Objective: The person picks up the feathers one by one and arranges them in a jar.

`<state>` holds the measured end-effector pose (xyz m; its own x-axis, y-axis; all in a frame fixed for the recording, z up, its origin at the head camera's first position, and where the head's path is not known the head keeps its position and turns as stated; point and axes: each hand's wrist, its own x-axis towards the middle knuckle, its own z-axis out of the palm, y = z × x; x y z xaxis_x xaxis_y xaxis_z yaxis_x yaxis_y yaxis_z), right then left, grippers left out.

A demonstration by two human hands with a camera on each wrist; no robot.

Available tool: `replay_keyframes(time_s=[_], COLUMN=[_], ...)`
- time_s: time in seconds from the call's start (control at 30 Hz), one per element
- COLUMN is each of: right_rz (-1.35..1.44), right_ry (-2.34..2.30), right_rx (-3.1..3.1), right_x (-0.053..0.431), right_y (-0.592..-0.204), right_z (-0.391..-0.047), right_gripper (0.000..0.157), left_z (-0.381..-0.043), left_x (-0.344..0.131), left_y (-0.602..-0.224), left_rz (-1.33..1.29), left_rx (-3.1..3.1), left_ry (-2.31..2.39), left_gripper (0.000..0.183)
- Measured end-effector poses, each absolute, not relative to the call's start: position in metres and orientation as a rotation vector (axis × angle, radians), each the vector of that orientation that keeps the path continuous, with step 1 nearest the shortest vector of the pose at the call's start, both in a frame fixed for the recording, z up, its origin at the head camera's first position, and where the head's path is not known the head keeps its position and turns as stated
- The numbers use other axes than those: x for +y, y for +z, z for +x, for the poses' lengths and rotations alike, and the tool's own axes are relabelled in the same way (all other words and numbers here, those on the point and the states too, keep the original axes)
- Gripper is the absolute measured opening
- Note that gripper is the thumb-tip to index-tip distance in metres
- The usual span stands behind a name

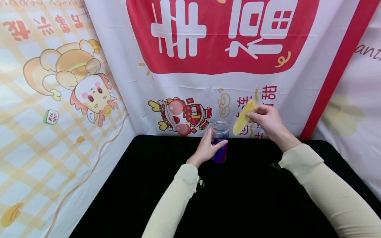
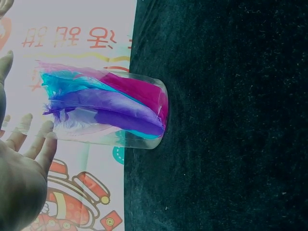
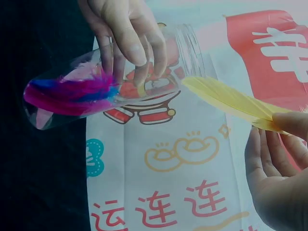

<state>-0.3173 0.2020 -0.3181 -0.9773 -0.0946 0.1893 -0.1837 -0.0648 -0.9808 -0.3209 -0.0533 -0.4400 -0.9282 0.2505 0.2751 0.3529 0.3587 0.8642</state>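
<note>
A clear, open-topped jar (image 1: 220, 127) stands near the back edge of the black table. My left hand (image 1: 206, 147) grips it from the left, thumb in front and fingers round its upper half. Inside lie several feathers: purple (image 2: 110, 103), turquoise (image 2: 60, 84) and magenta (image 2: 144, 91) in the left wrist view, filling the lower part. A yellow feather (image 1: 243, 119) is pinched between the thumb and fingers of my right hand (image 1: 268, 120), up and to the right of the jar. In the right wrist view the feather's tip is close to the jar's mouth (image 3: 190, 50).
The black-covered table (image 1: 238, 205) spreads in front of me. A white cloth with red and white characters (image 1: 178, 82) hangs right behind its far edge. A printed yellow-check cloth (image 1: 44, 132) hangs at the left, and another white cloth (image 1: 357, 86) at the right.
</note>
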Motion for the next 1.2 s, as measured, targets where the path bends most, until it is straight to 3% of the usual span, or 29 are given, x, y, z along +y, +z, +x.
replay_keyframes(time_s=[0.87, 1.2], right_rz=[0.346, 0.32], right_ry=[2.101, 2.021], right_rx=[-2.061, -2.138], right_x=[0.173, 0.162], right_y=[-0.311, -0.301], right_z=[-0.314, -0.314], right_gripper=[0.029, 0.028], left_z=[-0.322, -0.322], left_x=[-0.054, -0.055], left_y=[-0.443, -0.44], left_rz=[-0.569, -0.566], left_rx=[-2.487, -2.511], left_ry=[-1.659, -1.678], left_gripper=[0.071, 0.074])
